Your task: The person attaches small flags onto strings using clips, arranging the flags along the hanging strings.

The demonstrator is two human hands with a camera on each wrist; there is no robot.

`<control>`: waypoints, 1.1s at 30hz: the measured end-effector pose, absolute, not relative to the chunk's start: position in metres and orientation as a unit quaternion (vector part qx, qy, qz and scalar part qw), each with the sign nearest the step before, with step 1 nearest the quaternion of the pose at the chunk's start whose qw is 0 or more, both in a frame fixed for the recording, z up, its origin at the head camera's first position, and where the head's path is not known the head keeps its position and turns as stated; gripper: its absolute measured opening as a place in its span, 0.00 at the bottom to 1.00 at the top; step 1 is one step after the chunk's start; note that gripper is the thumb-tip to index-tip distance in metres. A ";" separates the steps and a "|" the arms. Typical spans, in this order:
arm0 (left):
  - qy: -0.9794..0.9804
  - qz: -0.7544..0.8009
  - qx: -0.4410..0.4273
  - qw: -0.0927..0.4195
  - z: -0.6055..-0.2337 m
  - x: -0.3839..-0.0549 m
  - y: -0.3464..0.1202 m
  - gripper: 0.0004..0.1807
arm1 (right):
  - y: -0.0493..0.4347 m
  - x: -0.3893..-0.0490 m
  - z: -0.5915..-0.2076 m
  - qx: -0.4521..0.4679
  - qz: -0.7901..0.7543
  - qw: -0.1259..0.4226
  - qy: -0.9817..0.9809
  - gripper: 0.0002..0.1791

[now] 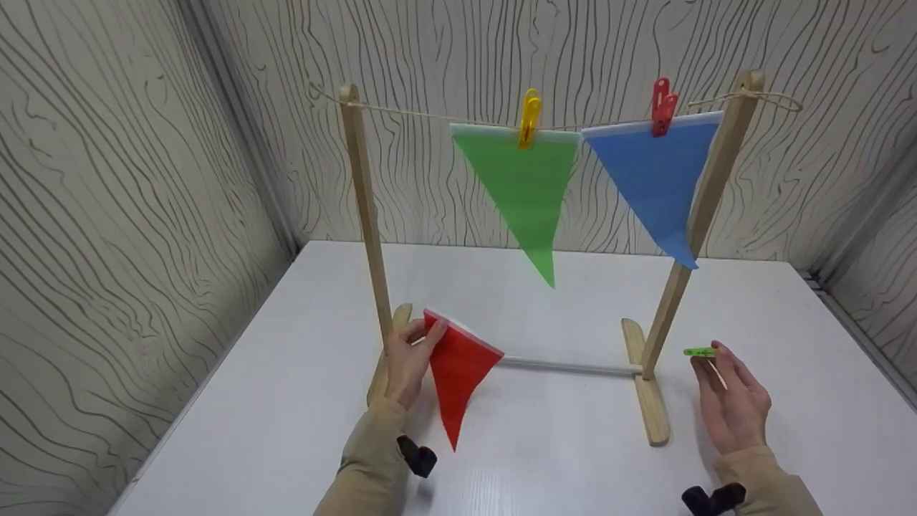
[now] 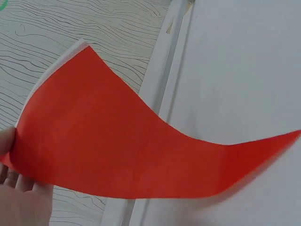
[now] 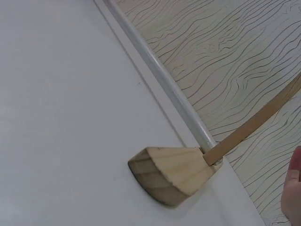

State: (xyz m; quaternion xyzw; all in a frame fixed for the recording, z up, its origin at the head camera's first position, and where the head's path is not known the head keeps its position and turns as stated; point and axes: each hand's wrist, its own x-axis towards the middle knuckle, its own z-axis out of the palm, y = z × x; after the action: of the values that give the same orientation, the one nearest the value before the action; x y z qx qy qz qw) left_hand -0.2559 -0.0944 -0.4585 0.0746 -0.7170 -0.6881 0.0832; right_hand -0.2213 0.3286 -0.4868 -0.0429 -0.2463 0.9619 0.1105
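A red triangular pennant [image 1: 458,364] with a white top edge hangs from my left hand [image 1: 410,364], which pinches it near its upper left corner. In the left wrist view the pennant [image 2: 122,136] stretches across the picture, its tip bent. My right hand [image 1: 734,401] pinches a green clothespin [image 1: 700,352] beside the stand's right post; the right wrist view catches only an edge of that hand [image 3: 292,193]. On the string [image 1: 430,115], a yellow clothespin [image 1: 529,120] holds a green pennant [image 1: 526,186] and a red clothespin [image 1: 663,107] holds a blue pennant [image 1: 652,179].
A wooden stand has a left post [image 1: 367,208], a right post [image 1: 716,186] and a white crossbar [image 1: 573,365] low between them. Its right foot [image 1: 650,408] rests on the white table [image 1: 559,444]. Wood-patterned panels [image 1: 129,215] enclose the table's back and sides.
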 end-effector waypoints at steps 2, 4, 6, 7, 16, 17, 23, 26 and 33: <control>-0.715 -0.690 0.079 0.081 -0.456 -0.256 -0.095 0.21 | 0.329 -0.220 -0.487 -0.023 0.970 0.088 -0.225 0.10; -0.711 -0.694 0.079 0.078 -0.454 -0.255 -0.097 0.22 | 0.328 -0.219 -0.486 -0.005 0.974 0.068 -0.218 0.11; -0.707 -0.699 0.075 0.075 -0.451 -0.255 -0.098 0.23 | 0.328 -0.217 -0.485 0.017 0.976 0.049 -0.212 0.13; -0.704 -0.702 0.071 0.075 -0.449 -0.255 -0.098 0.23 | 0.327 -0.217 -0.485 0.029 0.977 0.039 -0.208 0.14; -0.676 -0.732 0.030 0.084 -0.433 -0.254 -0.101 0.22 | 0.318 -0.218 -0.475 0.139 0.982 -0.013 -0.129 0.18; -0.671 -0.735 0.029 0.086 -0.431 -0.253 -0.101 0.22 | 0.317 -0.219 -0.474 0.146 0.982 -0.020 -0.116 0.18; -0.638 -0.763 0.033 0.100 -0.422 -0.251 -0.101 0.25 | 0.313 -0.219 -0.469 0.158 0.984 -0.077 -0.025 0.19; -0.620 -0.778 0.030 0.101 -0.417 -0.250 -0.101 0.27 | 0.311 -0.219 -0.467 0.166 0.982 -0.095 0.007 0.21; -0.581 -0.806 0.024 0.110 -0.402 -0.249 -0.104 0.25 | 0.301 -0.219 -0.453 0.182 0.979 -0.089 -0.014 0.20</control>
State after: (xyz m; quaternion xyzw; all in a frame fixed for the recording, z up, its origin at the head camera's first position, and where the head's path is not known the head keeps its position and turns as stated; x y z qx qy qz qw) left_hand -0.2487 -0.1044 -0.4021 0.0244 -0.5811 -0.8060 0.1098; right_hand -0.2188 0.3006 -0.4529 0.1825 -0.0142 0.9790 -0.0894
